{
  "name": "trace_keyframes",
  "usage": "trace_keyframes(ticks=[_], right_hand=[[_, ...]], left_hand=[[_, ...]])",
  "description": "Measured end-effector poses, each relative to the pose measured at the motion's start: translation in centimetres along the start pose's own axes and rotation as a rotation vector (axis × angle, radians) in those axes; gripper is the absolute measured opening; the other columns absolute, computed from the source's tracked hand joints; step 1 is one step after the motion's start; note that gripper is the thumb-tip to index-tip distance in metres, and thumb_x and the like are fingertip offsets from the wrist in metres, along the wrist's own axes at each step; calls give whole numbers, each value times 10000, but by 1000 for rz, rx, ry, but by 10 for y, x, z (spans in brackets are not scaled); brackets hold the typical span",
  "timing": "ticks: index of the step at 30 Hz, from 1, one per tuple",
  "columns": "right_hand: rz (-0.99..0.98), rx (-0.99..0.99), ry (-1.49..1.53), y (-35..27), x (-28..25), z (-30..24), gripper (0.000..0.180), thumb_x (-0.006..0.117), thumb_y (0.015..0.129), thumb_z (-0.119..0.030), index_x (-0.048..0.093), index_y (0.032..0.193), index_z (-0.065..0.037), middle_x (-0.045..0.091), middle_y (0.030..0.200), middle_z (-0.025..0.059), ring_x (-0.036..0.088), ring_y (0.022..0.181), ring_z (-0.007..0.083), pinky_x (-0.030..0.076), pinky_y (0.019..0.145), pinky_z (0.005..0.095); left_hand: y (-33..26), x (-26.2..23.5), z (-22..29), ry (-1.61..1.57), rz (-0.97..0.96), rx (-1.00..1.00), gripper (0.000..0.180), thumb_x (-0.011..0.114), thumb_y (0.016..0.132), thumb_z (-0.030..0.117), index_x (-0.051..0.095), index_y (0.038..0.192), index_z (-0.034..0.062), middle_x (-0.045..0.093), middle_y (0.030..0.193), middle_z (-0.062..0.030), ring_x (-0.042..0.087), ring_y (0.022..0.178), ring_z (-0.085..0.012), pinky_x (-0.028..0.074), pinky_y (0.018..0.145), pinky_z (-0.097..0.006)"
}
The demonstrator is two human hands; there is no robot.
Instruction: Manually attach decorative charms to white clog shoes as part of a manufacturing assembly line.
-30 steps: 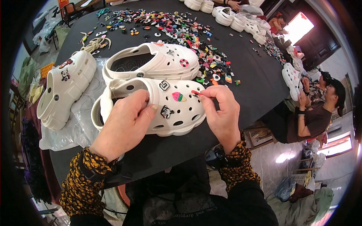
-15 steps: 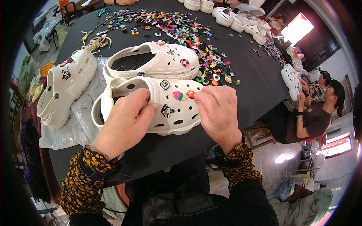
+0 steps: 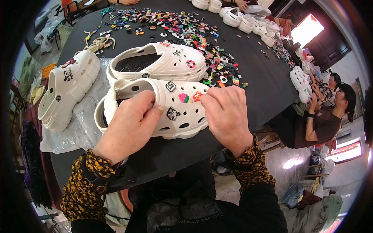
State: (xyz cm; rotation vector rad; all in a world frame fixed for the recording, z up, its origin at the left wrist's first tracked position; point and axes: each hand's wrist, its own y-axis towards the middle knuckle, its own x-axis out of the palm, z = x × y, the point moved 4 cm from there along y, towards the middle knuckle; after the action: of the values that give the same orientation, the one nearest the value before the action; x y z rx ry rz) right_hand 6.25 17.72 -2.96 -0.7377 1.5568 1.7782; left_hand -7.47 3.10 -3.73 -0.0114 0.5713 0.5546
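Observation:
In front of me lies a white clog (image 3: pixel 165 101) with its toe to the right. My left hand (image 3: pixel 128 126) grips its side, fingers reaching into the foot opening and thumb outside. At the toe, my right hand (image 3: pixel 228 118) pinches a red shoe charm (image 3: pixel 197 96); the fingertips partly cover it. A pink-and-green ice-cream charm (image 3: pixel 185 98), a black-and-white letter charm (image 3: pixel 170 86) and a black-and-white animal charm (image 3: pixel 172 113) sit in the same upper. Just behind it stands a second white clog (image 3: pixel 176 64) bearing several charms.
Another white clog (image 3: pixel 72 89) stands at the left on clear plastic bags (image 3: pixel 83 130). Many loose charms (image 3: pixel 178 27) spread over the dark table (image 3: pixel 264 89) beyond, near a coiled cord (image 3: pixel 99 44). More white clogs (image 3: pixel 231 17) line the far side. A co-worker (image 3: pixel 326 120) sits at the right.
My right hand and wrist have shifted slightly right and tilted, fingertips still at the red charm. The left hand and clog stay almost where they were.

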Motion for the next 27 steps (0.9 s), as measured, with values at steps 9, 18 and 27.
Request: trace_keyframes(ticks=[9, 18, 27], right_hand=[[3, 56, 133, -1, 4, 8, 247, 635, 737, -51, 619, 983, -58, 563, 943, 42, 540, 877, 220, 385, 838, 381], [16, 78, 293, -9, 1, 13, 333, 665, 712, 54, 637, 1015, -81, 584, 919, 46, 559, 834, 235, 391, 778, 346], [-132, 3, 287, -7, -1, 14, 340, 605, 701, 43, 610, 1033, -29, 562, 971, 54, 534, 922, 234, 382, 817, 359]], left_hand=[[-1, 2, -2, -30, 73, 61, 174, 554, 885, 121, 515, 836, -42, 581, 698, -216, 572, 662, -384, 439, 582, -393], [-1, 4, -3, -10, 79, 64, 179, 551, 887, 127, 505, 830, -36, 571, 690, -215, 565, 656, -387, 434, 579, -398], [1, 3, -2, 75, -29, -21, 170, 515, 919, 95, 546, 1026, -34, 608, 810, -83, 545, 756, -123, 456, 707, -281]])
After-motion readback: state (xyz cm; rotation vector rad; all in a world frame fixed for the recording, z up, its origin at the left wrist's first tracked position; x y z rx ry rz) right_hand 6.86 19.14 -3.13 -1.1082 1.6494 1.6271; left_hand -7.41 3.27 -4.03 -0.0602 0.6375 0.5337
